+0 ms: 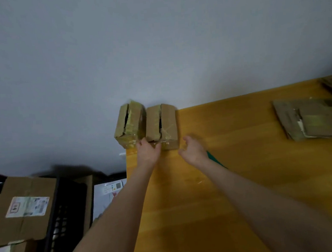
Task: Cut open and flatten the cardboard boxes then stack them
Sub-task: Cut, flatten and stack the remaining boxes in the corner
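Hands flanked the right box (161, 124) (long side toward the wall (154, 46)): my left hand (148, 151) pinching its near corner, right hand (193, 149) spread empty beside

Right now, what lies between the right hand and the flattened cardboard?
Head view: bare table between right hand and flattened cardboard; green edge beside wrist.

Beyond the work: a wooden tabletop, a wall and floor clutter

An orange-yellow wooden tabletop (246, 179) butts against a plain grey wall (153, 36). A sliver of something green (214, 157) lies on the tabletop; what it is cannot be told. Left of the tabletop, lower down, stands a black plastic crate (58, 215) with a slotted side. Beside it, a white remote control (112, 187) lies on a white surface (103, 203).
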`<act>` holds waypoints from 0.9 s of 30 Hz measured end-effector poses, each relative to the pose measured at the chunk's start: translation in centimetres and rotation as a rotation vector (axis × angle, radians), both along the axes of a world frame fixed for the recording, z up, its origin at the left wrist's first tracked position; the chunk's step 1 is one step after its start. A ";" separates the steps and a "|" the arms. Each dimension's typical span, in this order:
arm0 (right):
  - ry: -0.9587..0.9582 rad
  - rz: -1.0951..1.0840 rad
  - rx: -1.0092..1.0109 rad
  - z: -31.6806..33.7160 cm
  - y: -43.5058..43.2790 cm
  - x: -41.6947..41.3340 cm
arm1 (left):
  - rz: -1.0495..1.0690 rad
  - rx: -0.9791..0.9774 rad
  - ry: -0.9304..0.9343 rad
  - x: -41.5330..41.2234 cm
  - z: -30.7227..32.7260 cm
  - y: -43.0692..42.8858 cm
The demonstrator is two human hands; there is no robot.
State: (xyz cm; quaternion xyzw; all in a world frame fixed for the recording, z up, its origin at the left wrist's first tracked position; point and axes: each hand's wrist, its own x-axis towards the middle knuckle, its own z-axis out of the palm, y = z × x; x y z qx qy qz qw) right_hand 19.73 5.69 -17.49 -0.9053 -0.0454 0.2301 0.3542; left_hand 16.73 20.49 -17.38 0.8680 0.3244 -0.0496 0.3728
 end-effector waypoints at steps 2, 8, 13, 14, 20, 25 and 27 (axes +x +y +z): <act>0.032 -0.023 0.056 -0.4 1.0 1.1 | -0.028 -0.023 0.016 0.8 -0.4 0.4; 0.158 -0.093 0.285 -1.5 1.8 2.0 | -0.028 -0.090 0.048 1.0 -0.8 -0.4; 0.220 -0.055 -0.065 -2.0 -0.5 1.5 | -0.080 -0.172 0.298 -1.3 -0.6 1.1; 0.262 -0.050 -0.061 -2.0 -0.8 1.2 | -0.088 -0.194 0.325 -1.7 -0.7 1.5; 0.351 -0.208 0.206 -2.5 -0.3 -1.6 | 0.021 -0.537 0.124 -2.0 -1.0 1.3; 0.315 -0.508 0.480 -0.9 -0.8 -2.7 | 0.157 -0.822 -0.023 -2.5 1.5 2.5; 0.333 -0.609 0.536 0.2 -1.0 -3.0 | 0.129 -0.848 -0.060 -2.3 2.7 3.1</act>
